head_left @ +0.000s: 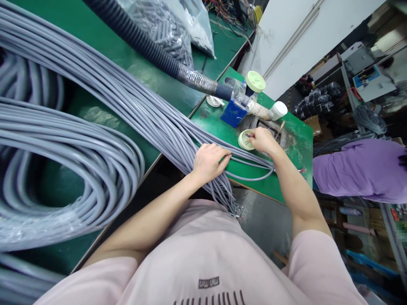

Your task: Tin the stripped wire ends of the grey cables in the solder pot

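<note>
A long bundle of grey cables (152,112) runs from the upper left across to the small green table. My left hand (210,162) lies over the bundle, its fingers curled around some cables and its thumb close to the forefinger. My right hand (261,140) is closed in a pinch on a cable end, with thin wire tips pointing into a round pale tub (242,139). One cable curves below toward my right wrist; its course behind the wrist is hidden. Stripped cable ends (237,209) with thin wires hang at the table edge near my shirt.
A ribbed black hose (140,40) reaches down to a blue box (233,113). Nearby stand a white-lidded jar (279,109) and a pale green lid (255,81). Coiled grey cables (127,148) lie at left. A person in a purple top (362,171) is at right.
</note>
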`<action>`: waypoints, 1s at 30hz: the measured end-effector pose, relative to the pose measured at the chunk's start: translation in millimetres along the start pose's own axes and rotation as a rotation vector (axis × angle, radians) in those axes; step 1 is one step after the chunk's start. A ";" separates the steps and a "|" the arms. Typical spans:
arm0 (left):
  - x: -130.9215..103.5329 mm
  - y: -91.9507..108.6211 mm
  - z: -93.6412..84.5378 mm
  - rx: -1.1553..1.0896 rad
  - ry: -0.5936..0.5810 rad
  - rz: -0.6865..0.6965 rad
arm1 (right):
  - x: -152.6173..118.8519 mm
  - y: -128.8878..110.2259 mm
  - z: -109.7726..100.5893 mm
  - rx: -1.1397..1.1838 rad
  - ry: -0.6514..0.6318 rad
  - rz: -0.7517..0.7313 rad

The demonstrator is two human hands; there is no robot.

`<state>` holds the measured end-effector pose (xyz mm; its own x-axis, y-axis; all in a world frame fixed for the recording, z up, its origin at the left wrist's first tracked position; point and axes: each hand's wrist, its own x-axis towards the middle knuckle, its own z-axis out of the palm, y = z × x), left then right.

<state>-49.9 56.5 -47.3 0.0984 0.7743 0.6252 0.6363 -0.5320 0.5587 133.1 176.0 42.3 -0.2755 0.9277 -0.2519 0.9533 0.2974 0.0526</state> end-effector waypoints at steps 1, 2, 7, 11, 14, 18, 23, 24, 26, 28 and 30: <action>-0.1 0.1 -0.1 0.000 0.002 0.000 | -0.5 1.7 -1.9 0.020 0.001 -0.006; -0.1 0.3 -0.3 0.002 0.001 -0.001 | -1.4 4.7 -4.7 0.044 0.007 -0.017; 0.0 1.6 -2.1 0.017 -0.024 -0.022 | -7.5 41.3 -22.8 0.168 0.119 0.006; 1.2 1.8 -3.3 0.013 -0.012 -0.006 | -5.2 74.3 -20.9 0.102 0.231 0.158; 1.5 1.9 -3.4 0.003 -0.001 -0.003 | 1.9 87.0 -7.9 -0.001 0.237 0.203; 0.6 2.2 -2.8 -0.001 -0.008 -0.019 | 12.8 93.1 9.0 -0.075 0.200 0.204; 0.4 1.5 -2.1 -0.006 -0.005 -0.021 | 22.2 96.7 17.7 -0.111 0.154 0.216; 0.6 1.4 -2.1 -0.005 -0.003 -0.019 | 23.3 97.0 18.3 -0.116 0.144 0.221; 1.0 1.1 -2.1 -0.004 0.004 -0.013 | 25.0 97.3 19.4 -0.125 0.126 0.236; 1.3 0.8 -2.0 -0.005 0.014 -0.008 | 26.3 97.5 20.5 -0.134 0.112 0.247; 1.3 0.6 -1.9 -0.007 0.021 -0.006 | 27.5 98.1 21.9 -0.142 0.104 0.247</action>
<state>-50.8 56.5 -45.1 0.0786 0.7700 0.6332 0.6314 -0.5300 0.5660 221.7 225.7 19.3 -0.0552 0.9919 -0.1145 0.9683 0.0812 0.2363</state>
